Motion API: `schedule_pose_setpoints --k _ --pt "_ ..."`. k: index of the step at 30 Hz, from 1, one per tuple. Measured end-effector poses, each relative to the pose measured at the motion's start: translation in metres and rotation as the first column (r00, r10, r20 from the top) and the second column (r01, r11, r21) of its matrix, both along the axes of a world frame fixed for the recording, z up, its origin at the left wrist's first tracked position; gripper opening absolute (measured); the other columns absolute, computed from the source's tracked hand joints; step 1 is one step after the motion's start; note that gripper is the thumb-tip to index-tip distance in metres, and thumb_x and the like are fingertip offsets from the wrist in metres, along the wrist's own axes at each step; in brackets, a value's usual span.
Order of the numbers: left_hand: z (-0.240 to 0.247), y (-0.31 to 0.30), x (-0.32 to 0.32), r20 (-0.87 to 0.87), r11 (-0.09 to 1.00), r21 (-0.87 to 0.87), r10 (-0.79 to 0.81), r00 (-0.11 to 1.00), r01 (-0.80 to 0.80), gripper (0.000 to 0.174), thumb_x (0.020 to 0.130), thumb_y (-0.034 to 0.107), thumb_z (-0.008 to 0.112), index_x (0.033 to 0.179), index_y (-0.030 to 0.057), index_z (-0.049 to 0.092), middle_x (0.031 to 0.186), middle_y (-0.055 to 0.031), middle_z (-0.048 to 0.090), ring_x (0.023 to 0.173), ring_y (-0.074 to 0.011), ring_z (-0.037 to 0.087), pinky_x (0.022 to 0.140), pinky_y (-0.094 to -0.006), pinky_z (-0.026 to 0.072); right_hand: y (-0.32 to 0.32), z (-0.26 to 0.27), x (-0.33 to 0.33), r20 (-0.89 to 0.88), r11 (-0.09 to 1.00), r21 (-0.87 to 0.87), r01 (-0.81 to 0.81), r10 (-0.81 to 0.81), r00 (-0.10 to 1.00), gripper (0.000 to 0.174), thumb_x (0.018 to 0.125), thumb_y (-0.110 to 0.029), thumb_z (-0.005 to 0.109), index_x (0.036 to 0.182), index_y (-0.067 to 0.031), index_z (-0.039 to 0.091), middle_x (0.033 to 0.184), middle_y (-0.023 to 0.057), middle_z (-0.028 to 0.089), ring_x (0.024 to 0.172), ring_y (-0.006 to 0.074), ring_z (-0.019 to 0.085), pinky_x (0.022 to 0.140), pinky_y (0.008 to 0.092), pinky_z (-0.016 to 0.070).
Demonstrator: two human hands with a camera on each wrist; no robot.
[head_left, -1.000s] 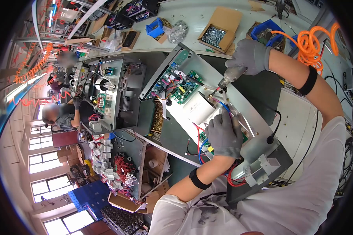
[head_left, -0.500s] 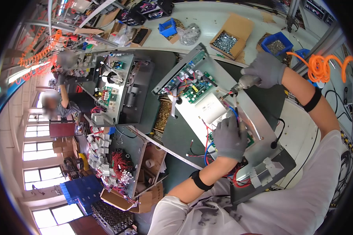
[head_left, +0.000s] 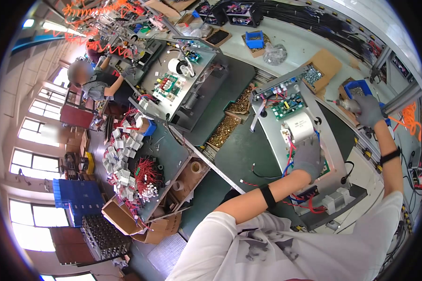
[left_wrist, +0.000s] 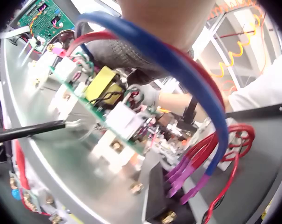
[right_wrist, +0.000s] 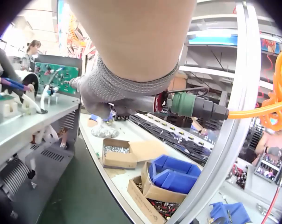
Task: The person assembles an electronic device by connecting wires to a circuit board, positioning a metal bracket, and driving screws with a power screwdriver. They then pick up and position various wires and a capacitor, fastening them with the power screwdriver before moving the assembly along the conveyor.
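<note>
My gloved right hand (head_left: pixel 369 110) grips an air screwdriver (head_left: pixel 348 106), its tip pointing left beyond the chassis's right edge. In the right wrist view a green fitting (right_wrist: pixel 182 103) joins the tool to an orange hose (right_wrist: pixel 253 113). My gloved left hand (head_left: pixel 309 158) lies over the metal chassis (head_left: pixel 273 133), just below a white cylindrical capacitor (head_left: pixel 300 127), among red and blue wires. A thick blue cable (left_wrist: pixel 178 77) crosses in front of it in the left wrist view; its fingertips are hidden, so I cannot tell if they pinch a wire. Above the capacitor sits a green circuit board (head_left: pixel 288 107).
A second chassis (head_left: pixel 162 77) stands to the left, with a person (head_left: pixel 96 84) beyond it. Brass screws fill trays (head_left: pixel 224 131) between the two. At the back are a carton of screws (head_left: pixel 321 75) and blue bins (head_left: pixel 356 89). White parts (head_left: pixel 122 154) and red wires lie left.
The right hand has drawn the air screwdriver away from the capacitor's terminal area, off to the right. The left hand stays by the capacitor. The head view has swung, shifting the scene.
</note>
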State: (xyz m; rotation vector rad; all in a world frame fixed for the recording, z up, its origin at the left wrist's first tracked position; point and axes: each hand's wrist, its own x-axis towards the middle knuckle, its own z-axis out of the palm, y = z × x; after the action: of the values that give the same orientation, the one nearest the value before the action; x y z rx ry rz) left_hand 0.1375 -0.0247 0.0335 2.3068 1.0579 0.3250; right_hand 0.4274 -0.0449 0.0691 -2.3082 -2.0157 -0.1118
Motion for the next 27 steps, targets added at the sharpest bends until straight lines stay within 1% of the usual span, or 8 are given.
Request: schedule_pose_setpoints --k 4,10,16,20,22,23,26,27 --pt "0.055 0.004 -0.02 0.515 0.991 0.104 0.015 0.857 -0.08 0.054 0.078 0.023 0.056 0.125 0.0009 0.043 0.112 -0.0237 0.049 0.106 -0.0387 0.046 0.094 -0.0442 0.0343 -0.03 0.056 -0.054 0.032 0.998 0.034 -0.057 0.056 0.998 0.035 0.053 -0.008 0.064 0.087 -0.0114 0.054 0.07 0.0121 0.056 0.069 0.0353 0.053 0.063 0.0451 0.04" --pt "0.103 -0.004 -0.066 0.24 0.8 0.583 -0.336 0.911 0.141 0.05 0.074 0.029 0.061 0.118 0.0087 0.052 0.103 -0.0185 0.054 0.091 -0.0312 0.056 0.082 -0.0476 0.0393 -0.066 0.122 -0.176 -0.034 0.991 -0.03 -0.131 0.129 0.991 0.037 0.041 -0.012 0.062 0.076 -0.0111 0.054 0.057 0.0068 0.048 0.058 0.031 0.049 0.053 0.04 0.0311" --pt "0.118 0.068 -0.143 0.22 0.782 -0.083 -0.59 0.777 0.618 0.045 0.079 0.036 0.062 0.113 0.0079 0.054 0.084 -0.0148 0.06 0.072 -0.0298 0.062 0.061 -0.0365 0.0468 -0.065 0.168 -0.312 0.432 0.961 0.206 -0.184 0.08 0.899 0.037 0.055 -0.01 0.068 0.089 -0.0028 0.057 0.082 0.0112 0.049 0.074 0.0284 0.053 0.076 0.0493 0.0453" --pt "0.083 0.104 -0.158 0.534 0.398 -0.497 -0.561 0.633 0.771 0.034 0.084 0.029 0.059 0.103 0.0005 0.057 0.086 -0.0178 0.062 0.076 -0.027 0.062 0.07 -0.0355 0.0481 -0.124 0.109 -0.347 0.604 0.871 0.476 -0.123 -0.222 0.765 0.02 0.079 -0.015 0.066 0.077 -0.0019 0.05 0.079 0.0119 0.047 0.08 0.0263 0.05 0.083 0.0418 0.0452" --pt "0.046 0.094 -0.165 0.815 0.236 -0.4 -0.35 0.462 0.886 0.033 0.085 0.026 0.059 0.103 -0.0018 0.056 0.081 -0.0117 0.062 0.075 -0.019 0.059 0.068 -0.0317 0.047 -0.137 0.076 -0.368 -0.161 0.641 0.552 0.533 -0.545 0.823 0.036 0.083 -0.018 0.062 0.109 0.0044 0.051 0.091 0.0116 0.051 0.09 0.0235 0.052 0.089 0.0352 0.0408" --pt "0.042 0.097 -0.173 0.783 0.076 -0.53 -0.337 0.523 0.844 0.024 0.086 0.019 0.058 0.099 -0.0014 0.058 0.079 -0.0048 0.06 0.069 -0.0106 0.055 0.059 -0.0264 0.0458 -0.129 0.059 -0.374 -0.718 0.58 0.308 0.754 -0.378 0.584 0.046 0.088 -0.023 0.057 0.121 0.0067 0.045 0.104 0.0119 0.053 0.097 0.0204 0.051 0.092 0.03 0.0366" --pt "0.064 0.13 -0.189 0.618 -0.314 -0.786 -0.44 0.651 0.533 0.019 0.085 0.015 0.058 0.099 0.0021 0.059 0.076 -0.0031 0.058 0.058 -0.0057 0.05 0.049 -0.0217 0.0416 -0.048 0.039 -0.423 -0.883 0.191 0.439 0.878 -0.087 0.461 0.086 0.084 -0.052 0.054 0.14 0.0021 0.018 0.138 0.0146 0.031 0.122 0.0274 0.038 0.103 0.0401 0.0288" --pt "0.035 0.119 -0.188 0.879 -0.367 -0.476 -0.24 0.413 0.799 0.025 0.084 0.022 0.059 0.102 0.0051 0.058 0.072 -0.0016 0.056 0.049 -0.0027 0.042 0.041 -0.0189 0.0325 -0.05 0.018 -0.425 -0.934 0.113 0.331 0.937 0.18 0.308 0.091 0.081 -0.056 0.055 0.141 0.0005 0.017 0.139 0.0135 0.03 0.123 0.0284 0.038 0.104 0.042 0.0284"
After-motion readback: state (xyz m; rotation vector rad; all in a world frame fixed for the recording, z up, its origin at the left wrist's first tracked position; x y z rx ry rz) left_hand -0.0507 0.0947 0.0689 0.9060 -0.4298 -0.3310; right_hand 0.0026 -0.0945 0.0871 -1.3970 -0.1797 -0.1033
